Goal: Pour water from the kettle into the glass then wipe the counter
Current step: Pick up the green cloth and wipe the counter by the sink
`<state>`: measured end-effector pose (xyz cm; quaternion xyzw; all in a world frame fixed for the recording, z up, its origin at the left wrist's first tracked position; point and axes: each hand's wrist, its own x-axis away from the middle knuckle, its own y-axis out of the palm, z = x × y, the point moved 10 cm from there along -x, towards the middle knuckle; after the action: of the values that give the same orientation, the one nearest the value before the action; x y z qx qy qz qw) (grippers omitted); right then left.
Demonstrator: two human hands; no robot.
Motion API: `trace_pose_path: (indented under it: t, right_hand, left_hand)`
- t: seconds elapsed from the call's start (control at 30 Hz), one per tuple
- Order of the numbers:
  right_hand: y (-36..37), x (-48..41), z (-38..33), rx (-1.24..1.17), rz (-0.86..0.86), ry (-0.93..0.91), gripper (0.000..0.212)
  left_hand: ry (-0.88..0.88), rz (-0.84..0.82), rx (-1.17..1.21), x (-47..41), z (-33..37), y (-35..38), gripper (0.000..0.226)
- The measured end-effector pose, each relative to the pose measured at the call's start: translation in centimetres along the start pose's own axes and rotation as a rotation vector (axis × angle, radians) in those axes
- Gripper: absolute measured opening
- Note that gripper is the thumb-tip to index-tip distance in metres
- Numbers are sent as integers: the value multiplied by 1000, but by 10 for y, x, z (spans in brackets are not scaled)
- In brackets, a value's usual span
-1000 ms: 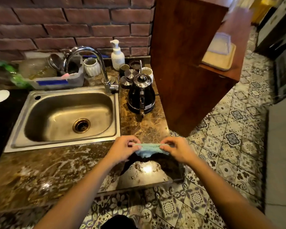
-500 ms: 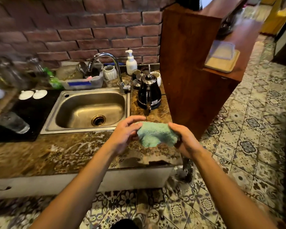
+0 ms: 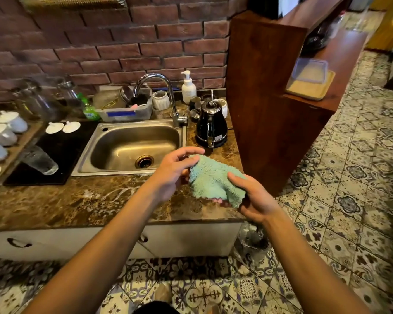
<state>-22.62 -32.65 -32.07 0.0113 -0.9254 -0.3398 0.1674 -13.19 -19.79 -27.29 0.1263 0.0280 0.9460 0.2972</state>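
Note:
A fluffy green cloth (image 3: pixel 210 177) hangs in the air above the brown marble counter (image 3: pixel 66 202), in front of the sink. My right hand (image 3: pixel 253 196) grips its lower right part from below. My left hand (image 3: pixel 173 172) touches its left edge, fingers spread over the top. The black kettle (image 3: pixel 211 126) stands upright on its base behind the cloth, right of the sink. A clear glass (image 3: pixel 39 160) stands on a black mat (image 3: pixel 61 150) left of the sink.
A steel sink (image 3: pixel 132 147) with a curved tap (image 3: pixel 159 94) sits mid-counter. Soap bottle (image 3: pixel 188 87), cups and a dish tub (image 3: pixel 127 109) line the brick wall. A tall wooden cabinet (image 3: pixel 266 98) stands right of the kettle. White cups (image 3: pixel 2 132) are at far left.
Both hands have lifted the cloth off the counter edge and bunched it. The view has pulled back, showing more of the counter's left side and the floor.

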Motion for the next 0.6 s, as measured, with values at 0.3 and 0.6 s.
trace_pose_path:
  t: [0.3,0.6]
  right_hand:
    - [22,-61,22,8,117,53,48]
    - [-22,-146,40,69,576,-30,32]
  left_hand:
    - [-10,200,-101,-7,-22,-110,23]
    - [-154,365,-464,-17,-98,-298,39]
